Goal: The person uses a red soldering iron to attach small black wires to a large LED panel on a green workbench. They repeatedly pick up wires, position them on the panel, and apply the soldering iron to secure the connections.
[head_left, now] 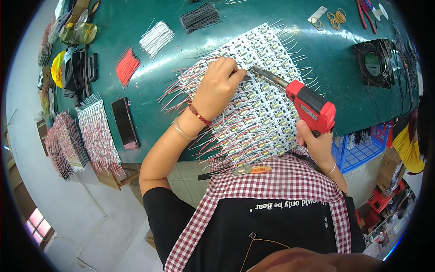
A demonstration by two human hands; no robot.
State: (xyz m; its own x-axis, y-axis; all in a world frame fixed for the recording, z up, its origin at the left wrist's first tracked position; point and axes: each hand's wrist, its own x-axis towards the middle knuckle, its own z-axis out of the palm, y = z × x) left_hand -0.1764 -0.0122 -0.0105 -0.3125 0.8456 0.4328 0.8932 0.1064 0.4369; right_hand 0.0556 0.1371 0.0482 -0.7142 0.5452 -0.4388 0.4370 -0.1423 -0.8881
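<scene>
My right hand (315, 143) is wrapped round the grip of a red and black soldering gun (310, 106). The gun's metal tip points left and meets the upper part of a white circuit board panel (272, 56), right beside my left fingertips. My left hand (219, 84) is closed in a pinch over the panel; whatever lies between its fingers is too small to make out. Rows of small components cover the panel. Red and white wires (217, 145) stick out along its left side, and several dark wire ends show just left of my left hand.
On the green table (158, 86) lie bundles of red wires (127, 66), white wires (156, 39) and black wires (199, 18). A phone (124, 122) and wired panels (97, 131) are at left. A black fan (374, 63), rubber bands (336, 19) and red-handled pliers (366, 16) are at right.
</scene>
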